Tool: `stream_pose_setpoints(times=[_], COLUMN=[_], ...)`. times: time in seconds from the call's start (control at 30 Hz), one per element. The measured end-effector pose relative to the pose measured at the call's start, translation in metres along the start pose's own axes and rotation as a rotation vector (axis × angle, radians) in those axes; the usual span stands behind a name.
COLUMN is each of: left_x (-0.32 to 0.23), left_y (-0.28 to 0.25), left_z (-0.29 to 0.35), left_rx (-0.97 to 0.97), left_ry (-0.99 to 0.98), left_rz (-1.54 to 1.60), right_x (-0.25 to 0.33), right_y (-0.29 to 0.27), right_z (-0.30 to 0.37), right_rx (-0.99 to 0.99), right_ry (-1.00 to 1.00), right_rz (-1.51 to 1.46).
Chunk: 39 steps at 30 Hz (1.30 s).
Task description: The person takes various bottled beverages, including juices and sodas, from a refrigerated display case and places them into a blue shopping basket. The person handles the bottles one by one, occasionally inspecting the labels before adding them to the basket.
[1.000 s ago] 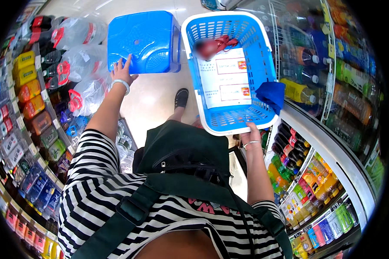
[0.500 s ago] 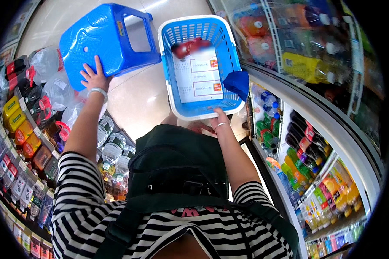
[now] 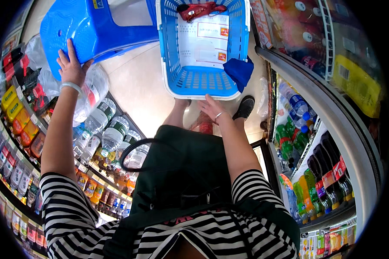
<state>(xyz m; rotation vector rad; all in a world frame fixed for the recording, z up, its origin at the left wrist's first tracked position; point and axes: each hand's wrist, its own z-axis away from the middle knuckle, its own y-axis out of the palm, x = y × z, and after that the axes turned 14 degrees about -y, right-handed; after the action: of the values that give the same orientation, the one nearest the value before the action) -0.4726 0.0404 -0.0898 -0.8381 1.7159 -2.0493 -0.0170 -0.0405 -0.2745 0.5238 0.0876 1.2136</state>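
A bright blue plastic stool point(image 3: 99, 30) fills the far left, tipped so that its seat faces left. My left hand point(image 3: 72, 69) lies against the seat, fingers stretched out and thumb apart near its edge. To the right of the stool is a blue shopping basket with a white rim point(image 3: 203, 97). My right hand point(image 3: 209, 108) is at the basket's near rim, fingers extended and not wrapped round it. Inside the basket lie a flat white printed piece point(image 3: 199, 49) and a dark red crumpled item point(image 3: 199, 10). A dark blue cloth point(image 3: 239, 72) hangs at its right side.
Shelves of bottled drinks point(image 3: 19, 168) curve along the left, with large water bottles point(image 3: 116, 134) beside the floor tiles point(image 3: 132, 82). On the right stands a drinks cooler with its door frame point(image 3: 324, 97) swung out. My dark green bag point(image 3: 181, 168) hangs in front of me.
The stool and basket now sit higher in view, the stool also farther left. My right hand's fingers have loosened from the basket rim. My left hand stays on the stool.
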Motion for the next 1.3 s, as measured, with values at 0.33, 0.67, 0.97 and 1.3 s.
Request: stream_pose_setpoints(times=[0.33,0.67,0.97,1.3], left_x=[0.011,0.001,0.032,0.026], left_y=[0.007,0.001,0.026,0.065], left_z=[0.001,-0.01,-0.007,0.006], left_rx=[-0.079,-0.112,-0.085,-0.224], left_ry=[0.076,0.121,0.07,-0.243], left_rz=[-0.003,0.005,0.073,0.072], right_x=[-0.133,-0.06,-0.096,0.012], right_y=[-0.198,-0.185,-0.18,-0.154], right_z=[0.051,0.015,0.021,0.001], right_rx=[0.676,0.193,0.29,0.286], right_ry=[0.497,0.119,0.004,-0.338], right_rz=[1.58,1.607,1.661,1.24])
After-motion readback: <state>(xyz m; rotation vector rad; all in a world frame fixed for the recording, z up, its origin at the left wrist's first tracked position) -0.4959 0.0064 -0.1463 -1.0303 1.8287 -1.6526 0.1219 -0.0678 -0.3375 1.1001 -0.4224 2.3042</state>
